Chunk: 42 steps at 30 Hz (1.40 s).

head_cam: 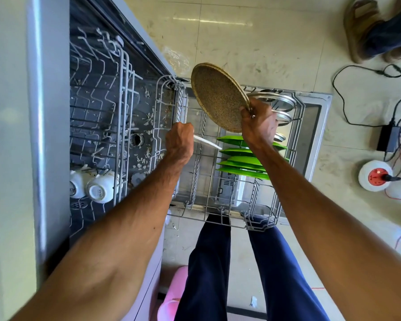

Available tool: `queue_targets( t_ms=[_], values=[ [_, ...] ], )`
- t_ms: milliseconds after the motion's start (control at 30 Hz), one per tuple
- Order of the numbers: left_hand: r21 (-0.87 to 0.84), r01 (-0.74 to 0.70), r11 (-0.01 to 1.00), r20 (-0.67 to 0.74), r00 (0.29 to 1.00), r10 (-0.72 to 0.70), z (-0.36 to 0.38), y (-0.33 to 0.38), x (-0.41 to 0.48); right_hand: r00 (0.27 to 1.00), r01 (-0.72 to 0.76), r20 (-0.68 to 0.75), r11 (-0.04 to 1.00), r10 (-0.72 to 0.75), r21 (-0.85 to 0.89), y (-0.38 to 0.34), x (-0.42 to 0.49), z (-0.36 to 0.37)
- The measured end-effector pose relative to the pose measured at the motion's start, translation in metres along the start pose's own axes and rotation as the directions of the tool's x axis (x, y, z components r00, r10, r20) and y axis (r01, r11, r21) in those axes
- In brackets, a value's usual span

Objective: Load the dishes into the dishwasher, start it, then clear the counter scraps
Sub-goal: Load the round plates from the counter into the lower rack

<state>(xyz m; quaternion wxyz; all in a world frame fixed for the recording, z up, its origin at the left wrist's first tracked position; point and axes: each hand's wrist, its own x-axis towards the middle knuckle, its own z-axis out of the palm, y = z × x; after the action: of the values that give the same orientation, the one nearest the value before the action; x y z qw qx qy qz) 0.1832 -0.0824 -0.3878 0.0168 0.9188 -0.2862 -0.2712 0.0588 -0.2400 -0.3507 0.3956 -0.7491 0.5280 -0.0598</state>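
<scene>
My right hand (pixel 259 122) grips the rim of a speckled brown plate (pixel 218 96), held tilted above the pulled-out lower rack (pixel 218 218) of the open dishwasher. My left hand (pixel 180 141) holds a thin white plate (pixel 208 142) edge-on over the rack's left half. Several green plates (pixel 241 158) stand in the rack's right side. Steel plates (pixel 280 105) stand behind them, partly hidden by my right hand. Two white cups (pixel 97 188) sit upside down in the upper rack (pixel 123 89).
The open dishwasher door (pixel 310 126) lies flat under the rack. Food scraps litter the tub floor (pixel 144 126). A power strip (pixel 375 177), a black adapter (pixel 389 137) and cables lie on the floor at right. Another person's feet (pixel 380 28) stand top right. My legs (pixel 218 274) are near the rack.
</scene>
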Motion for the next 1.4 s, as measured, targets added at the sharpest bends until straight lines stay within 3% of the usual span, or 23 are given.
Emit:
queue_targets(
  t_ms=[100, 267, 700, 900, 1400],
  values=[
    [-0.025, 0.021, 0.999, 0.024, 0.999, -0.021, 0.003, 0.000, -0.007, 1.000, 0.003, 0.020, 1.000, -0.003, -0.022, 0.001, 0.000, 0.003],
    [0.127, 0.030, 0.991, -0.005, 1.000, -0.030, 0.010, -0.011, -0.006, 0.999, 0.001, 0.045, 0.999, 0.001, -0.054, 0.001, -0.004, 0.004],
    [0.130, 0.150, 0.980, -0.059, 0.988, -0.143, 0.011, -0.031, 0.009, 0.999, 0.021, 0.051, 0.997, -0.017, -0.071, -0.008, -0.009, 0.008],
    [0.097, 0.210, 0.973, -0.101, 0.975, -0.200, 0.020, -0.040, 0.012, 0.993, 0.039, 0.119, 0.991, -0.023, -0.129, -0.003, -0.006, 0.018],
    [-0.037, 0.076, 0.996, -0.273, 0.959, -0.083, 0.015, -0.034, 0.011, 0.896, 0.356, 0.374, 0.892, -0.240, -0.279, -0.048, 0.023, 0.048]
  ],
)
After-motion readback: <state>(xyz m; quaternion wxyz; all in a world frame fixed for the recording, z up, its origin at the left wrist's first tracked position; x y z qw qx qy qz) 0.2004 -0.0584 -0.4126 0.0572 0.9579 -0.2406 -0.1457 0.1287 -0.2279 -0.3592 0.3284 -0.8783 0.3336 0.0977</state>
